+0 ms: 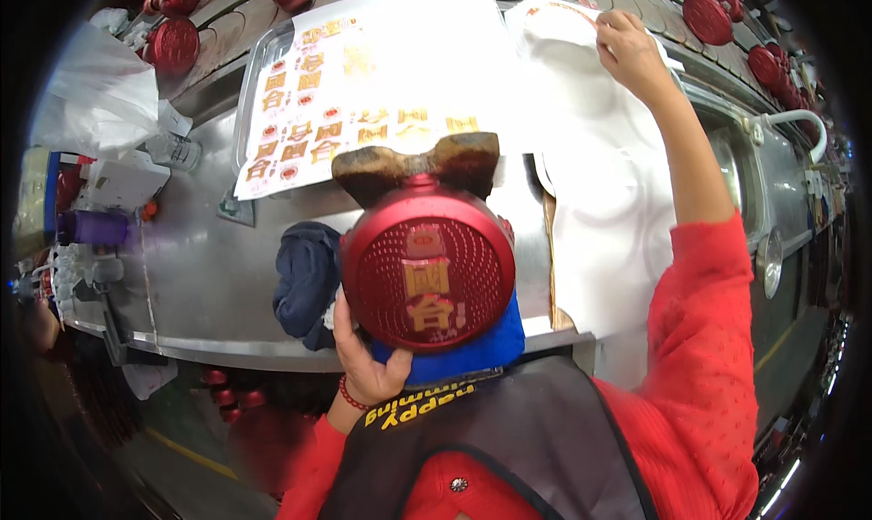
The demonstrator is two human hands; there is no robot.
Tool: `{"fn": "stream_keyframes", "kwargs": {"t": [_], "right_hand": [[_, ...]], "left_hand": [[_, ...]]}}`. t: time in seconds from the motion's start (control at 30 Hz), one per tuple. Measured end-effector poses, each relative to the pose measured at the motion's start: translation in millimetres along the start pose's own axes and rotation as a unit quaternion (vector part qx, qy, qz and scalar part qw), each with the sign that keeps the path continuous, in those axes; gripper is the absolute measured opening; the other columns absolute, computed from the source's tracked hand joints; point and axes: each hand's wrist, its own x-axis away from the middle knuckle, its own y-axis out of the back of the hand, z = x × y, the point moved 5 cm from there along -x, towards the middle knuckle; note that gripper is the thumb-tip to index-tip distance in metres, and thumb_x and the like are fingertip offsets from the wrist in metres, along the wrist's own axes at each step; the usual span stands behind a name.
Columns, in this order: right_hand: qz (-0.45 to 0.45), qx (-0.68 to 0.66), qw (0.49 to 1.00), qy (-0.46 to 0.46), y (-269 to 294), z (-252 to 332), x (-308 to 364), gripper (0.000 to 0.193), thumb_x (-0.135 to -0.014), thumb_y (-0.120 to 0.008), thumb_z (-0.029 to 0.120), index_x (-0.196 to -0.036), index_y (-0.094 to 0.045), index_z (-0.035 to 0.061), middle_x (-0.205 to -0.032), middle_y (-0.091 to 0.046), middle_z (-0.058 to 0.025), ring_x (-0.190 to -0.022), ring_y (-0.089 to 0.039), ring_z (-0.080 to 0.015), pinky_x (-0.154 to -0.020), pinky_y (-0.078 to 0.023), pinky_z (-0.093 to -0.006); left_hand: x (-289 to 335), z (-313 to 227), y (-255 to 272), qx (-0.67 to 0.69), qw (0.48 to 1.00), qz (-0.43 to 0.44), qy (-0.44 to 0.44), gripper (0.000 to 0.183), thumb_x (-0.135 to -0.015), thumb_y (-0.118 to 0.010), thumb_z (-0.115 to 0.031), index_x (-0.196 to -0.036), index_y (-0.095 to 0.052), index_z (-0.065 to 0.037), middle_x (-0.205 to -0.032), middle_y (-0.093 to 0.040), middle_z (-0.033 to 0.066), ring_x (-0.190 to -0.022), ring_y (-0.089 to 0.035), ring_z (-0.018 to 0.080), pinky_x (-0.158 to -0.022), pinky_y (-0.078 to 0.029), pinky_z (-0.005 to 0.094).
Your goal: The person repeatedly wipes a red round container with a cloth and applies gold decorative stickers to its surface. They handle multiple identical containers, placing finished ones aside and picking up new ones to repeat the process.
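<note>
Left hand (pixel 368 361) fingers wrap the red lid (pixel 427 270); right hand (pixel 627 52) fingers pinch a white sheet (pixel 599 202).

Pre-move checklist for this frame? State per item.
1. Left hand grips the red round lid from below: ok.
2. Lid's printed face turned up to the camera: ok.
3. Right hand on the far white sheet, not on the lid: ok.
4. Sticker sheet lies flat on the steel table: ok.
5. Sticker held in right fingers: cannot tell.
6. Blue cloth lies away from the sticker sheet: ok.
</note>
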Motion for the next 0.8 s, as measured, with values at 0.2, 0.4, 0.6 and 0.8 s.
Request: {"fn": "stream_keyframes", "kwargs": {"t": [0.2, 0.4, 0.6, 0.8], "right_hand": [[0.164, -0.099, 0.981, -0.034, 87.6, 53.7, 162.3, 0.011, -0.075, -0.071, -0.006, -0.077, -0.061, -0.0017, -0.113, -0.064, -0.0112, -0.118, -0.059, -0.0309, -0.096, -0.051, -0.0395], [0.167, -0.153, 0.97, -0.084, 116.5, 84.1, 254.0, 0.013, -0.076, -0.071, -0.006, -0.082, -0.06, -0.0017, -0.113, -0.062, -0.0107, -0.116, -0.057, -0.0317, -0.095, -0.05, -0.0406], [0.14, -0.172, 0.969, -0.108, 117.8, 93.9, 281.5, 0.018, -0.083, -0.07, -0.004, -0.101, -0.066, -0.0012, -0.12, -0.062, -0.0119, -0.121, -0.056, -0.0323, -0.1, -0.048, -0.0401], [0.064, -0.159, 0.976, -0.135, 136.8, 94.1, 332.4, 0.03, -0.083, -0.071, -0.003, -0.113, -0.065, -0.0012, -0.125, -0.061, -0.0133, -0.122, -0.056, -0.0341, -0.104, -0.046, -0.0417]], "left_hand": [[1.2, 4.9, -1.4, -0.012, 1.0, -0.016, -0.007, 0.095, -0.091, -0.073, -0.02, -0.161, -0.014, 0.008, -0.154, -0.042, 0.0236, -0.136, -0.049, 0.0305, -0.116, -0.036, 0.0405], [-8.3, -54.7, -4.1, -0.142, 0.955, -0.081, -0.248, 0.073, -0.097, -0.071, -0.025, -0.151, -0.037, 0.01, -0.15, -0.047, 0.0247, -0.143, -0.042, 0.0361, -0.122, -0.03, 0.0461], [-16.0, -114.4, -125.7, -0.268, 0.882, 0.261, -0.288, 0.022, -0.081, -0.07, -0.01, -0.102, -0.068, -0.005, -0.091, -0.066, 0.0145, -0.1, -0.063, 0.032, -0.088, -0.053, 0.037], [-31.2, -93.6, -208.8, -0.322, 0.827, 0.36, -0.289, 0.026, -0.084, -0.074, -0.016, -0.1, -0.058, -0.005, -0.096, -0.06, 0.0167, -0.099, -0.06, 0.035, -0.087, -0.052, 0.0426]]}}
